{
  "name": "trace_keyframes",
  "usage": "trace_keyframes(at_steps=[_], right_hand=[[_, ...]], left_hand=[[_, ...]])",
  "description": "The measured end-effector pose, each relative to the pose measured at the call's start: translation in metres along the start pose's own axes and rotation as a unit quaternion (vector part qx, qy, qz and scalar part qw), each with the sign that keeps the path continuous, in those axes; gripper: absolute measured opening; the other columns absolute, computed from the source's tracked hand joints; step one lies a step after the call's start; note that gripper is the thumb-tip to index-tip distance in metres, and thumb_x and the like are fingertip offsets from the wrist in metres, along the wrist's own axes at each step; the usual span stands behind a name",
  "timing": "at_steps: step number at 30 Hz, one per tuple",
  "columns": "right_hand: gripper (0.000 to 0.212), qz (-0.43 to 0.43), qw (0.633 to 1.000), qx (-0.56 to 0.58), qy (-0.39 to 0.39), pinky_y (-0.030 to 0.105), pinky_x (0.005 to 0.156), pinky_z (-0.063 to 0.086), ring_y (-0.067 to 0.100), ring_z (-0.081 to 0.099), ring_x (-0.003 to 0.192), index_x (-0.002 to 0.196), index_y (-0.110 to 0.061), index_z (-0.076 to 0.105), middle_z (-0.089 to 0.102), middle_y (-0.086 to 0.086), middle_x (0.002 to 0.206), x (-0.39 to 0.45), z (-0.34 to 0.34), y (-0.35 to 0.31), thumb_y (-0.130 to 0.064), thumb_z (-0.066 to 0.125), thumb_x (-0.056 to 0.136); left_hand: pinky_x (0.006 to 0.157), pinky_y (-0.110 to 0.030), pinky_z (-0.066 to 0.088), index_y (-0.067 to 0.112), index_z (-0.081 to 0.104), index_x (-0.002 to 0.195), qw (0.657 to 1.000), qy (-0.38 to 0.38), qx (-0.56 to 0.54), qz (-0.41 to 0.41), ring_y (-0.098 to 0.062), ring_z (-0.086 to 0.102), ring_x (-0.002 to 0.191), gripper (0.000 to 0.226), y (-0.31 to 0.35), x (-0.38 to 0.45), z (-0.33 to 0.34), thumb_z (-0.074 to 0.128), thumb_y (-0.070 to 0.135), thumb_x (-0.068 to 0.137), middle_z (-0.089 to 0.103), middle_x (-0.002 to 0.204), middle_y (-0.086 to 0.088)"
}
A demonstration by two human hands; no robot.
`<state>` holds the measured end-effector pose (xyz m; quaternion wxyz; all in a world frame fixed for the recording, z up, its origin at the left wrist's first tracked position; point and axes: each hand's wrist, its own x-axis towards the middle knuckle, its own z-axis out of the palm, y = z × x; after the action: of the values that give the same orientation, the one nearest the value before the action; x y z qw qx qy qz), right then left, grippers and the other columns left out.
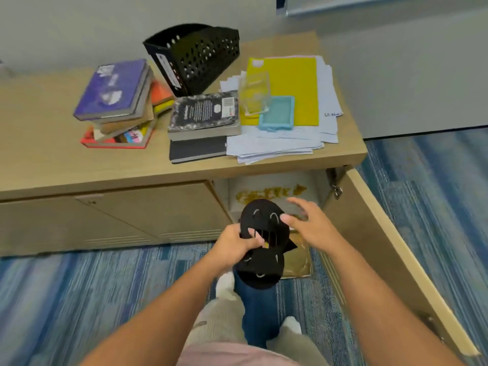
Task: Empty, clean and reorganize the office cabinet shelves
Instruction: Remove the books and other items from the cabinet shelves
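the left hand [237,243] grips black paper cutouts [261,239] in front of the open cabinet [369,207], probably to move them out; the right hand [307,223], fingers spread, reaches to support them

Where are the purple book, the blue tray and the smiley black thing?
purple book [112,88], head view, cover middle.
blue tray [277,113], head view, inside bottom.
smiley black thing [264,220], head view, its face.

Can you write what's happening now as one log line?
left hand grips black cutouts | right hand open beside | cabinet door open
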<state>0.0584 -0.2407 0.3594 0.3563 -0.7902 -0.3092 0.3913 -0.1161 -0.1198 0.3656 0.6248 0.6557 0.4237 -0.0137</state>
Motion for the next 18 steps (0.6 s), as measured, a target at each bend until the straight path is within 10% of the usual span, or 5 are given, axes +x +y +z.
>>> trace_keyframes(at_steps=[3, 8, 18], right_hand=[[0.071, 0.023, 0.997, 0.071, -0.023, 0.031, 0.096, 0.050, 0.014, 0.055, 0.124, 0.146, -0.035, 0.042, 0.049, -0.007, 0.144, -0.006, 0.013, -0.007, -0.052, 0.072, 0.084], [0.027, -0.040, 0.983, 0.178, 0.010, 0.010, 0.065, 0.050, 0.003, 0.065, 0.097, 0.120, -0.023, 0.063, 0.070, -0.006, 0.113, -0.002, 0.036, -0.061, -0.028, 0.067, 0.094], [0.021, -0.124, 0.942, 0.293, 0.108, 0.040, 0.090, 0.054, 0.020, 0.069, 0.107, 0.117, -0.021, 0.064, 0.074, -0.001, 0.112, 0.085, 0.057, -0.189, -0.021, 0.065, 0.095]], left_hand=[[0.059, -0.013, 0.043, 0.012, 0.066, 0.072, 0.997, -0.035, 0.015, 0.062, 0.002, 0.057, 0.060, 0.021, 0.026, -0.028, -0.019, 0.068, 0.005, 0.091, 0.064, 0.065, 0.010], [0.064, -0.017, 0.044, 0.011, 0.068, 0.077, 0.994, 0.025, -0.007, 0.110, -0.002, 0.060, 0.063, 0.013, 0.046, -0.048, -0.061, 0.070, 0.010, 0.090, 0.068, 0.071, 0.004], [0.102, -0.037, 0.047, 0.040, 0.063, 0.121, 0.976, 0.063, -0.040, 0.207, 0.003, 0.062, 0.110, 0.028, 0.074, -0.022, -0.207, 0.062, 0.028, 0.096, 0.069, 0.113, 0.024]])
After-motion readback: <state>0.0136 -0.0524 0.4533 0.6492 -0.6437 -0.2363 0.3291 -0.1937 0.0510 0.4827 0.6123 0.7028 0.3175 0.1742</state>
